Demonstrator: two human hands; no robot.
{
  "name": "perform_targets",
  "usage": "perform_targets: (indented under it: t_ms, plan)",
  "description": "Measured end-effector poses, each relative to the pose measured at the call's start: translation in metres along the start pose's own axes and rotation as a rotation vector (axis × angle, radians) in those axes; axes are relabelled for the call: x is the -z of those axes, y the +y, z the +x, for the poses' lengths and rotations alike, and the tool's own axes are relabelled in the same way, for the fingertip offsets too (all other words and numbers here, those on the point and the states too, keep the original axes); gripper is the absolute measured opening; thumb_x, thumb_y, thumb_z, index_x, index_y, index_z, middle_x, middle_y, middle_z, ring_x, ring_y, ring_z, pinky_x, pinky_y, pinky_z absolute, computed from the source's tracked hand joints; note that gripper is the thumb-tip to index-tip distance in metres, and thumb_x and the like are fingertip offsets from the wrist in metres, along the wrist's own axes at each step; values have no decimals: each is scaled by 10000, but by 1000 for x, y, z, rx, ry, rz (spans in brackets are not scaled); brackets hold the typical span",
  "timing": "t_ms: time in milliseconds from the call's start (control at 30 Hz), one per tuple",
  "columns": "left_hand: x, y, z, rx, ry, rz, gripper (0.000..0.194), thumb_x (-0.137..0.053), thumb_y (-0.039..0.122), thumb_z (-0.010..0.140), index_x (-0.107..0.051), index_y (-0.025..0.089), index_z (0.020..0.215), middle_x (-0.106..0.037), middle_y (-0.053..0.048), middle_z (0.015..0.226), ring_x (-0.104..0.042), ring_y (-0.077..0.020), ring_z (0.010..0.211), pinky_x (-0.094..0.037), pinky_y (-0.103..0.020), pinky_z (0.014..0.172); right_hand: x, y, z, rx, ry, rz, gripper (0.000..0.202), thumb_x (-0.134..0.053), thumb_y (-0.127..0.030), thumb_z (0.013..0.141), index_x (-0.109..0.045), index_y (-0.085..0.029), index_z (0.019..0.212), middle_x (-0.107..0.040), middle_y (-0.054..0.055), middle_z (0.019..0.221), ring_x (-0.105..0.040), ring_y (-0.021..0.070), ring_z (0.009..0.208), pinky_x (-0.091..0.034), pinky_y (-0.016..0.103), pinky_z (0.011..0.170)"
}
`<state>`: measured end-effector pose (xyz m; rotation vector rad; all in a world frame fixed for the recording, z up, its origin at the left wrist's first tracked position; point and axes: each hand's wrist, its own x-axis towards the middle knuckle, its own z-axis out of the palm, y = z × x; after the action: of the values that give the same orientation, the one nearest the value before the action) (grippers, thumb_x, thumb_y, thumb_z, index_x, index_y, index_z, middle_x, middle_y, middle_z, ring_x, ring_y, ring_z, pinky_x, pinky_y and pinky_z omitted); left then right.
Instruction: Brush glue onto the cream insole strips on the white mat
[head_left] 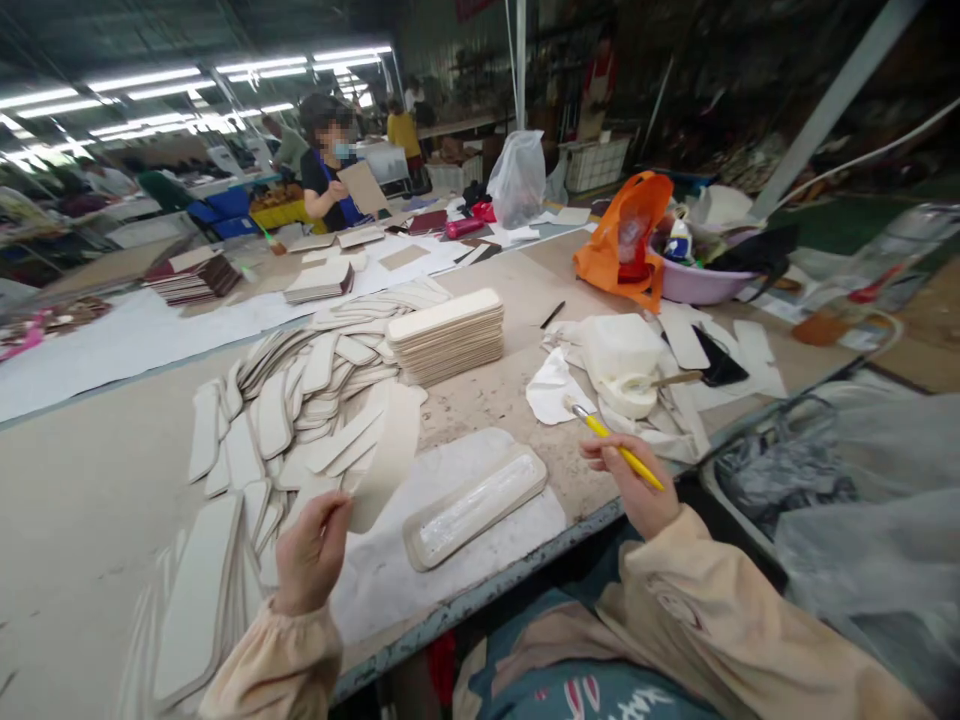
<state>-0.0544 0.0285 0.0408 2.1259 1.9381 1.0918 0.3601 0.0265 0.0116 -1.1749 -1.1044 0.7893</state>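
My left hand is closed on the lower end of a long cream-coloured strip, which it holds up over the table. Between thumb and fingers of my right hand is a brush with a yellow handle; its bristle end points at a white scrap. On a white sheet in front of me lies a long rounded panel with a shiny wet-looking band along its middle. Many loose cream pieces are spread to the left, beside a neat stack of panels.
A white plastic container with a stick across its opening stands at right. Behind it are an orange bag and a lilac basin. Across the table a masked person holds a brown board. A bin with plastic adjoins the right edge.
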Motion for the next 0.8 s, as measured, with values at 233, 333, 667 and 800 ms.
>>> perform_targets:
  t_ms: [233, 333, 667, 800]
  plan:
    - [-24, 84, -65, 101, -367, -349, 128, -527, 283, 839, -603, 202, 775, -628, 19, 667, -566, -107, 594, -434, -194, 564, -21, 6, -9, -302, -233, 283, 319, -591, -465, 821, -399, -271, 986, -596, 85, 1207, -662, 211, 866, -556, 361, 702]
    - [-37, 96, -86, 271, -417, -392, 153, -527, 303, 836, -611, 195, 769, -633, 10, 684, -563, -117, 624, -428, -207, 586, -19, 7, -18, -388, -238, 329, 304, -596, -465, 814, -384, -276, 923, -638, 77, 1136, -665, 205, 752, -548, 332, 581]
    - [-44, 76, -86, 645, -471, -607, 259, -604, 372, 762, -599, 165, 917, -541, 29, 678, -487, -91, 582, -380, -201, 523, -16, 22, -23, -209, -206, -14, 342, -733, -334, 719, -421, -239, 819, -630, 3, 806, -593, 157, 664, -511, 274, 590]
    - [-50, 59, -62, 674, -432, -749, 452, -623, 368, 728, -479, 177, 1112, -505, 37, 758, -490, -82, 558, -406, -202, 487, -32, 26, -6, -58, -180, -192, 307, -690, -387, 746, -433, -230, 807, -629, 3, 763, -601, 166, 674, -501, 307, 670]
